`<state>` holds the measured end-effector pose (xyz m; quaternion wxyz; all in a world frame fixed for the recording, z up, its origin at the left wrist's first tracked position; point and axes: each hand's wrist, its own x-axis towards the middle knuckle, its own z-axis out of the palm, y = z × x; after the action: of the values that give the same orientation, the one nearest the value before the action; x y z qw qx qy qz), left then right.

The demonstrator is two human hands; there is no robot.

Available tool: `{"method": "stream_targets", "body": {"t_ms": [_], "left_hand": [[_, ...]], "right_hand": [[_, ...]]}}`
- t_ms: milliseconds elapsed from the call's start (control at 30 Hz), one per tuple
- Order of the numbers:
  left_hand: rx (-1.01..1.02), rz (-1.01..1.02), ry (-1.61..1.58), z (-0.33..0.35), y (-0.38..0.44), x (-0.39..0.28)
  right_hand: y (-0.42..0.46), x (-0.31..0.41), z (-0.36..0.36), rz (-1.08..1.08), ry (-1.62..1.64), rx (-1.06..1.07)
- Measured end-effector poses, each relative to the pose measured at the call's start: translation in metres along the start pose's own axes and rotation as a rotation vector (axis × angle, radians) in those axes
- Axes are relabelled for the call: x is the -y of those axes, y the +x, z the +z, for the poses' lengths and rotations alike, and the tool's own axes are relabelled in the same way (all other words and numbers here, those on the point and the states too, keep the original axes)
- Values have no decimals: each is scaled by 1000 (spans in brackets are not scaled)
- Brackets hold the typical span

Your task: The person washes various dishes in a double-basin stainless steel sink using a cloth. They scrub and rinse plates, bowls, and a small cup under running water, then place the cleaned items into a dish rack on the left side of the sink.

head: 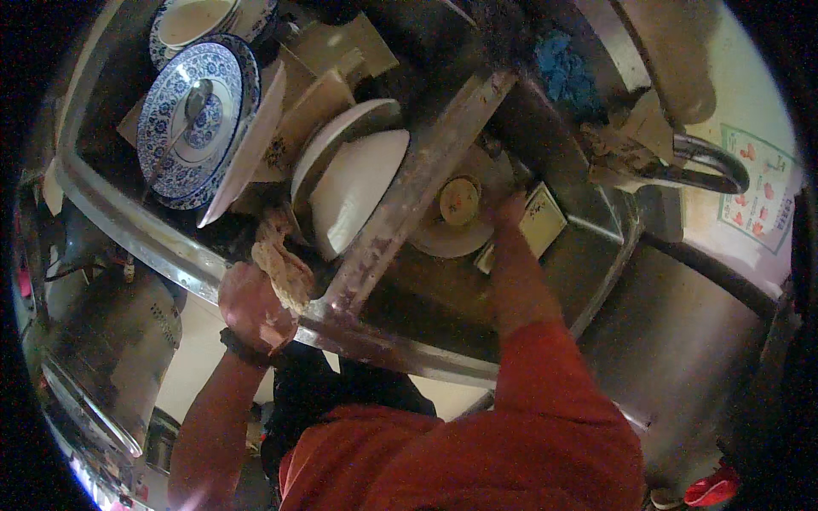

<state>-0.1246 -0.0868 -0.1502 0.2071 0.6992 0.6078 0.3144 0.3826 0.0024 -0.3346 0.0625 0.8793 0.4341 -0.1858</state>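
My left hand (pixel 255 305) grips a crumpled beige cloth (pixel 281 268) at the front rim of the sink (pixel 358 338), close to the metal divider (pixel 418 198). In the right basin my right hand (pixel 509 207) reaches down beside a round pale dish (pixel 441 241) and a small patterned dish (pixel 459 200). Shadow hides its fingers, so I cannot tell whether they hold anything. A rectangular dish with dark marks (pixel 543 220) leans just right of that wrist. White bowls (pixel 361 185) stand tilted in the left basin, against the divider.
Blue-and-white plates (pixel 185 137), one with a metal spoon (pixel 198 102), fill the left basin's side. More bowls (pixel 195 22) are stacked behind. A blue mesh-like bundle (pixel 565 70) and a curved metal handle (pixel 722 166) lie beyond the right basin. A metal counter (pixel 671 332) adjoins it.
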Motion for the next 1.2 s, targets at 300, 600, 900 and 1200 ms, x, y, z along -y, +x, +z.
{"method": "stream_targets", "body": {"t_ms": [300, 600, 900, 1200], "left_hand": [[-5, 108, 30, -9, 20, -24], [12, 150, 51, -5, 14, -14], [90, 119, 132, -9, -5, 4], [-27, -12, -103, 4, -14, 9]], "right_hand": [[-50, -42, -30, 314, 859, 649], [-96, -79, -17, 622, 1142, 870], [-167, -49, -77, 327, 1280, 672], [-171, -103, -108, 140, 853, 404]]}}
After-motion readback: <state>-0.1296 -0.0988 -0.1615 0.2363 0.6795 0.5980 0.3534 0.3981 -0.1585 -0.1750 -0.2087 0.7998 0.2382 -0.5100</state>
